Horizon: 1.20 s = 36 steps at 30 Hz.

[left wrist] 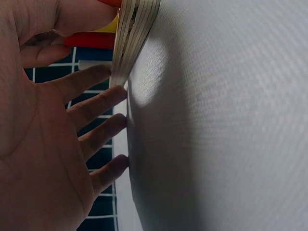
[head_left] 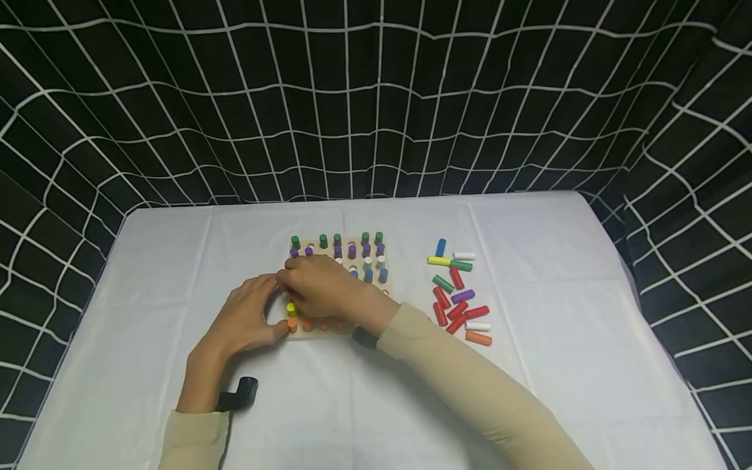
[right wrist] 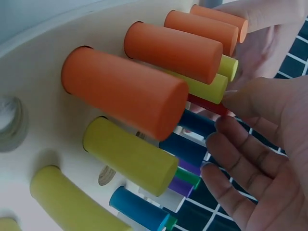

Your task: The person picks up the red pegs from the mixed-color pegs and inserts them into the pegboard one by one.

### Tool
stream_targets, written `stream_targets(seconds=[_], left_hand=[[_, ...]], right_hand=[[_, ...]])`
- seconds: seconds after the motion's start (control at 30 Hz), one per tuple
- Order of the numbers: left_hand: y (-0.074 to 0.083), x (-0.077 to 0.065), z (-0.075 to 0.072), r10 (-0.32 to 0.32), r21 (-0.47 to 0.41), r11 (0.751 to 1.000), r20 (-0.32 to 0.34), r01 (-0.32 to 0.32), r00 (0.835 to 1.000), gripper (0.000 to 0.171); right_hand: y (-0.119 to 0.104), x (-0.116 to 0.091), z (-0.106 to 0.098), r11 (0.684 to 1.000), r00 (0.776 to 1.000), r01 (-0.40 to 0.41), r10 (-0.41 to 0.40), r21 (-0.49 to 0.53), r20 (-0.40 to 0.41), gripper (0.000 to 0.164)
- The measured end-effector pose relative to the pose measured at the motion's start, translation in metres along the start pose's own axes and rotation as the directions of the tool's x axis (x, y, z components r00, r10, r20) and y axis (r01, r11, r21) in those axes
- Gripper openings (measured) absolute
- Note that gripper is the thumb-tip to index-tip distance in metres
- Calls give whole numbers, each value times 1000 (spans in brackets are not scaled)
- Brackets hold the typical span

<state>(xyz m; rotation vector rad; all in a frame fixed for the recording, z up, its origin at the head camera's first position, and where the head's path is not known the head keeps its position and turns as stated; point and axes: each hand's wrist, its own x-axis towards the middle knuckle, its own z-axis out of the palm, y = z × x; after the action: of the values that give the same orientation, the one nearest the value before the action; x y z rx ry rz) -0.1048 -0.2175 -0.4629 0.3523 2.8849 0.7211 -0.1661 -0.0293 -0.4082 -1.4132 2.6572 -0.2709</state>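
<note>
A wooden pegboard (left wrist: 131,41) lies on the white cloth, with rows of coloured pegs standing in it. My left hand (head_left: 243,316) rests at the board's left side, its thumb by the front corner next to an orange peg (head_left: 292,325). In the left wrist view those fingers are spread and fairly straight, their tips along the board's edge. My right hand (head_left: 320,284) reaches over the board and hides its middle. In the right wrist view, thumb and forefinger pinch the end of a red peg (right wrist: 208,104), behind yellow pegs (right wrist: 130,156) and orange pegs (right wrist: 125,91).
Right of the board, loose pegs lie scattered: several red pegs (head_left: 457,323), with green, white, purple, blue, yellow and orange ones. Green pegs (head_left: 323,241) stand in the far row, with some bare holes between pegs. A black netted curtain (head_left: 376,98) rises behind the table.
</note>
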Motion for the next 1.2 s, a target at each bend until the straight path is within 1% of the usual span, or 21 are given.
stream_targets(seconds=[0.2, 0.4, 0.57, 0.67, 0.77, 0.93, 1.2], left_hand=[[0, -1, 0, -14, 6, 1000, 5, 14, 1000, 83], [0, -2, -1, -32, 1, 999, 2, 32, 999, 80], [1, 1, 1, -43, 3, 999, 9, 43, 999, 83], [1, 3, 1, -49, 12, 999, 8, 49, 999, 84], [2, 5, 1, -54, 19, 998, 11, 53, 999, 85], [3, 5, 1, -58, 19, 998, 19, 58, 998, 87], [4, 5, 3, -64, 16, 998, 4, 64, 998, 86]], right_hand=[[-1, -2, 0, 1000, 1000, -5, 5, 26, -8, 18], [-1, -12, -4, 999, 999, -27, 27, 24, -30, 20], [8, -30, -7, 997, 995, -80, 81, 8, -58, 23], [15, -43, -9, 994, 991, -110, 110, -2, -81, 21], [19, -57, -12, 989, 984, -150, 151, 14, -92, 23], [23, -78, -15, 974, 969, -222, 225, 40, -103, 25], [37, -109, -19, 957, 944, -288, 289, 33, -157, 23]])
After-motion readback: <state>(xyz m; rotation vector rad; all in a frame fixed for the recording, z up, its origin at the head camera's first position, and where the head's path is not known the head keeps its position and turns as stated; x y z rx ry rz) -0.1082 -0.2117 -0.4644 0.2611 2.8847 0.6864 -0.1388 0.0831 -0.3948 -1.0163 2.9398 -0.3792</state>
